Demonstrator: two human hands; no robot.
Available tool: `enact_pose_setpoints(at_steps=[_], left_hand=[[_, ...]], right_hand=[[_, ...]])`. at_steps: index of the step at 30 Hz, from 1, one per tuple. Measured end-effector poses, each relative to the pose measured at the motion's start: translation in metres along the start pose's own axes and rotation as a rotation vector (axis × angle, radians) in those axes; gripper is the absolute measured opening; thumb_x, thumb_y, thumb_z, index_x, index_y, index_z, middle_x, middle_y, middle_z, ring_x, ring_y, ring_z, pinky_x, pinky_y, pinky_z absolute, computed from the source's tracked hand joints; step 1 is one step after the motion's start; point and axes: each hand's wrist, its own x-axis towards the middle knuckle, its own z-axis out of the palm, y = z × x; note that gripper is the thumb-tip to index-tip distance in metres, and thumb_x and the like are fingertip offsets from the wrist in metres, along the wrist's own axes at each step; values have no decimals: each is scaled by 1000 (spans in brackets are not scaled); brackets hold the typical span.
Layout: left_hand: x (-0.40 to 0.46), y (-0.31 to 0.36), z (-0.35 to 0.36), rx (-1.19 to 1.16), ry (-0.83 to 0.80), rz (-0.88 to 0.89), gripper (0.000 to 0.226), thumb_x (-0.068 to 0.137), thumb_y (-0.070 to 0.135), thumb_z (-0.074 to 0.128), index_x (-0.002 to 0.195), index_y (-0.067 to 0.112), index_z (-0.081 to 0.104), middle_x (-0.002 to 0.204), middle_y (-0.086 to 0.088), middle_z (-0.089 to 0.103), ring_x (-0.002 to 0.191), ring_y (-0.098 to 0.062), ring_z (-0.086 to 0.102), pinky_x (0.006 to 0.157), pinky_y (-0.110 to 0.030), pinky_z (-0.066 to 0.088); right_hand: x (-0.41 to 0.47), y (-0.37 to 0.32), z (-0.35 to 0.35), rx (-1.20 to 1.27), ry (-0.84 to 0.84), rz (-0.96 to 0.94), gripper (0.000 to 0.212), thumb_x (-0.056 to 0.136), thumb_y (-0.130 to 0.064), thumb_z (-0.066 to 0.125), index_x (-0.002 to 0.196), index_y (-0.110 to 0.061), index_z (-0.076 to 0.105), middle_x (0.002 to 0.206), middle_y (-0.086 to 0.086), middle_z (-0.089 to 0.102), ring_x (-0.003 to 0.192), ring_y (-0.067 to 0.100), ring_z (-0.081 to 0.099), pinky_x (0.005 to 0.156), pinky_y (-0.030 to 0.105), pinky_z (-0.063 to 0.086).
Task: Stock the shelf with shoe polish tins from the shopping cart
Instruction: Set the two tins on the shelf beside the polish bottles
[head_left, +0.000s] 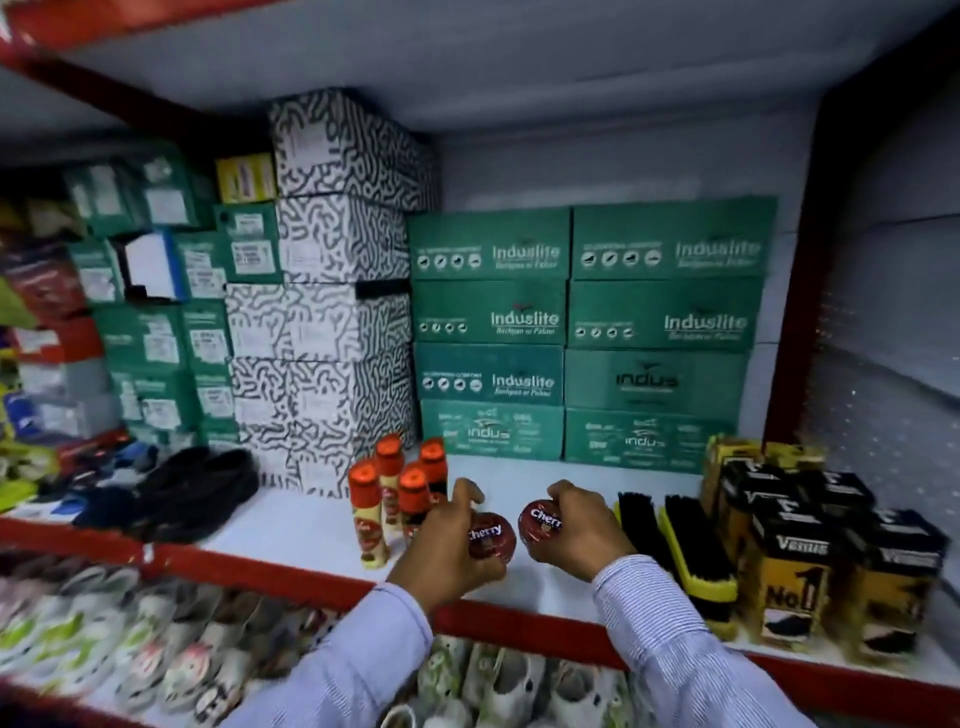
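Note:
Two round dark-red "Cherry" shoe polish tins are held over the white shelf (311, 525). My left hand (449, 540) grips the left tin (493, 535) from its left side. My right hand (582, 530) grips the right tin (537, 522) from its right side. The tins sit side by side, a small gap between them, lids tilted toward me, just above the shelf between the bottles and the brushes. Whether they touch the shelf I cannot tell. The shopping cart is out of view.
Several orange-capped polish bottles (395, 499) stand left of my hands. Black brushes with yellow backs (675, 540) and yellow-black polish boxes (795, 566) are on the right. Green shoe boxes (582, 332) and patterned boxes (332, 291) line the back. Black shoes (197, 488) lie left. A red shelf edge (519, 623) runs in front.

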Motion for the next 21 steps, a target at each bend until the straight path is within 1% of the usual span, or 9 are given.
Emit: enact_pose_setpoints(at_steps=[1,4,7,9,12,14,17,19,21], left_hand=[[13,0,6,48,-32,-11,69,70,24,81,123,16,39,99,-6,69,90,-22,68,71,-28,50],[46,-6,23,154,-120,-31,68,76,25,79,127,8,37,107,-12,71,102,-31,69,72,-29,43],[64,-12,35,199,-187,-93,69,80,28,76,131,7,34,120,-18,66,113,-37,63,90,-37,50],[71,-14,41,215,-211,-129,68,84,27,73,134,5,32,126,-20,62,119,-40,59,99,-43,49],[77,-17,47,202,-225,-162,62,89,23,67,135,4,32,127,-22,61,121,-41,57,103,-45,47],[77,-18,49,194,-226,-158,57,91,20,64,136,4,32,124,-22,63,120,-41,58,102,-41,47],[70,-16,47,219,-191,-108,50,95,17,57,139,3,37,125,-21,66,120,-40,61,101,-40,48],[58,-10,42,259,-157,-34,47,95,10,53,140,4,44,137,-19,59,128,-39,55,107,-42,45],[34,-6,36,332,-97,46,58,91,-1,47,148,8,41,153,-15,45,141,-36,43,118,-42,37]], right_hand=[[8,2,4,-17,-10,17,69,68,-33,83,125,-9,54,128,13,63,119,31,60,94,33,52],[30,5,18,-60,-33,65,57,77,-32,76,121,-5,53,128,17,61,121,35,57,95,37,52],[44,9,31,-73,-57,127,47,89,-33,62,124,-4,50,132,18,57,127,37,52,101,39,49],[50,13,38,-80,-83,169,43,93,-32,56,125,-4,50,134,18,56,130,36,50,103,39,48],[54,19,44,-94,-104,203,40,95,-30,52,125,-4,50,135,18,56,132,36,49,105,39,47],[52,21,45,-103,-105,198,39,96,-30,51,125,-5,50,134,17,56,131,35,49,105,39,47],[41,20,43,-154,-53,127,46,97,-31,47,137,-9,43,142,15,50,135,34,45,108,41,43],[27,18,41,-195,14,61,59,99,-32,44,152,-12,27,158,15,32,147,34,31,116,44,35],[2,13,40,-214,83,-8,70,99,-32,45,158,-17,11,167,9,13,154,33,13,124,45,23]])
